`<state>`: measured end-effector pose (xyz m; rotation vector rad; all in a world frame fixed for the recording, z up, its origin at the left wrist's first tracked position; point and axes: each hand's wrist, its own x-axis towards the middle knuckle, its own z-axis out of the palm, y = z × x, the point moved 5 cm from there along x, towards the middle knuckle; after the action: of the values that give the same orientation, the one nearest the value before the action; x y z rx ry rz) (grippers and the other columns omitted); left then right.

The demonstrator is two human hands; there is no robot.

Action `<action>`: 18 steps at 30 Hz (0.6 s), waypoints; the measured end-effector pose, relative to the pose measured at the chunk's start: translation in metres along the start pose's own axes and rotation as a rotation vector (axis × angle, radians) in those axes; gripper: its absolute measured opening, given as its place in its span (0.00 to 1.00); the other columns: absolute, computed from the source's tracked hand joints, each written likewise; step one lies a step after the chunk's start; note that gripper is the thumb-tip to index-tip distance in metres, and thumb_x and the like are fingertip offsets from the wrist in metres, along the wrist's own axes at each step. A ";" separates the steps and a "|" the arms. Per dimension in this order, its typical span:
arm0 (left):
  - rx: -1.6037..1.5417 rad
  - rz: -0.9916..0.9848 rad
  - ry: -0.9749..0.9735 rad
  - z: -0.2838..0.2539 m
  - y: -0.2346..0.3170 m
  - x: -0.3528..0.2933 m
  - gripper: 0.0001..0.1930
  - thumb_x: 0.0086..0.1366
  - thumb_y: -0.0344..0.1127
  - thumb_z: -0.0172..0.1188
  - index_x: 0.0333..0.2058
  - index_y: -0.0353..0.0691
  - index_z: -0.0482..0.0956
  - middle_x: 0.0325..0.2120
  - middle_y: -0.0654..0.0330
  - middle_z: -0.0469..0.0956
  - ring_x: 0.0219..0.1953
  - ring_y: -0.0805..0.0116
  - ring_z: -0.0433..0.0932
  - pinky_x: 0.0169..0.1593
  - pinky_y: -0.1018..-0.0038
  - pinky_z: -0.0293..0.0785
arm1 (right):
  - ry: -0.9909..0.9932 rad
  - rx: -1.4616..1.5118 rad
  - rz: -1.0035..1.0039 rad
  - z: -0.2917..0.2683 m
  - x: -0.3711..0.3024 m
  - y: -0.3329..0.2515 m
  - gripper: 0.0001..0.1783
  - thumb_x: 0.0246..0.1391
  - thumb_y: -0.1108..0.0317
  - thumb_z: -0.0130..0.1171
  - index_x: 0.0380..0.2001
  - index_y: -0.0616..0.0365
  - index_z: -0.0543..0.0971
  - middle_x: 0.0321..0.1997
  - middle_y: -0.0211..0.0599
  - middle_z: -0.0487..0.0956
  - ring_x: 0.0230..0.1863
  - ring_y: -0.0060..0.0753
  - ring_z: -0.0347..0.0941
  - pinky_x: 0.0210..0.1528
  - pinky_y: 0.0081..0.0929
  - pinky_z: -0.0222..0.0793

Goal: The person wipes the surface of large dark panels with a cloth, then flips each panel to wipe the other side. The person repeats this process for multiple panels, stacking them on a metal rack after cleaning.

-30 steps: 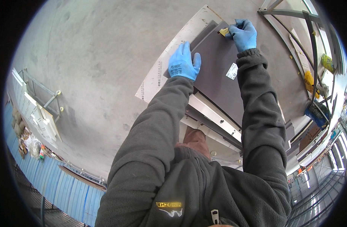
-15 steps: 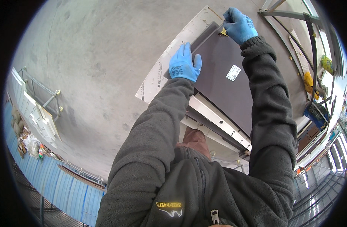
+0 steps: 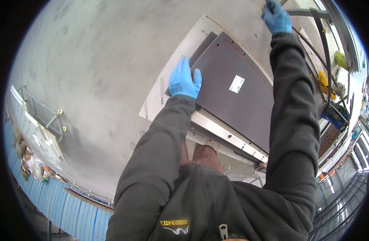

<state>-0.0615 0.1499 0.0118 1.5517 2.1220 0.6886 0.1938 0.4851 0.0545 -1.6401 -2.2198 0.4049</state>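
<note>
A dark grey panel (image 3: 228,86) with a white label (image 3: 236,84) lies on a stack of boards in front of me. Small holes and a reddish-brown line run along its far right side. My left hand (image 3: 184,79), in a blue glove, lies with stretched fingers along the stack's left edge, at the panel's side. Off the panel, beyond its far right corner, my right hand (image 3: 276,18) is raised in a matching glove, its fingers bent closed. A faint yellow bit shows at those fingertips, too blurred to name.
Under the panel, a larger pale board (image 3: 152,102) sticks out to the left. A metal frame (image 3: 323,44) stands at the right, with a yellow-green tub (image 3: 341,59) and a yellow bag-like item (image 3: 326,84) near it. A wheeled rack (image 3: 46,112) holds white boards at the left.
My right hand has left the panel's far corner and moved up and to the right, uncovering the holes there. My left hand still rests on the stack's left edge; the view has shifted slightly.
</note>
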 end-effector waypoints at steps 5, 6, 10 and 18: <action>-0.033 -0.005 -0.033 0.004 -0.002 0.001 0.30 0.69 0.42 0.59 0.64 0.27 0.71 0.56 0.36 0.78 0.55 0.38 0.79 0.60 0.51 0.76 | -0.426 -0.335 0.228 0.090 -0.082 0.105 0.23 0.67 0.52 0.55 0.62 0.42 0.78 0.60 0.44 0.83 0.59 0.53 0.80 0.64 0.48 0.73; -0.023 -0.001 -0.033 0.004 -0.002 0.002 0.30 0.69 0.42 0.59 0.64 0.27 0.71 0.56 0.36 0.78 0.55 0.38 0.79 0.60 0.51 0.76 | -0.509 -0.371 0.255 0.102 -0.096 0.115 0.25 0.67 0.53 0.55 0.63 0.46 0.78 0.60 0.43 0.83 0.61 0.50 0.80 0.65 0.46 0.72; 0.012 0.027 -0.036 0.004 -0.001 0.002 0.30 0.70 0.42 0.58 0.64 0.27 0.70 0.55 0.36 0.78 0.54 0.38 0.80 0.59 0.52 0.77 | -0.712 -0.208 0.352 0.132 -0.131 0.115 0.28 0.67 0.53 0.53 0.67 0.42 0.75 0.64 0.47 0.80 0.65 0.52 0.76 0.69 0.45 0.69; -0.002 -0.036 -0.091 0.005 0.000 0.002 0.29 0.72 0.42 0.55 0.65 0.26 0.70 0.59 0.36 0.77 0.60 0.40 0.78 0.65 0.54 0.73 | -0.810 -0.038 0.417 0.132 -0.165 0.111 0.31 0.63 0.56 0.56 0.68 0.50 0.76 0.67 0.46 0.79 0.68 0.49 0.74 0.71 0.40 0.66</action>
<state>-0.0591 0.1522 0.0083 1.5102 2.0762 0.5963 0.2744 0.3568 -0.1296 -2.2398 -2.3599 1.3462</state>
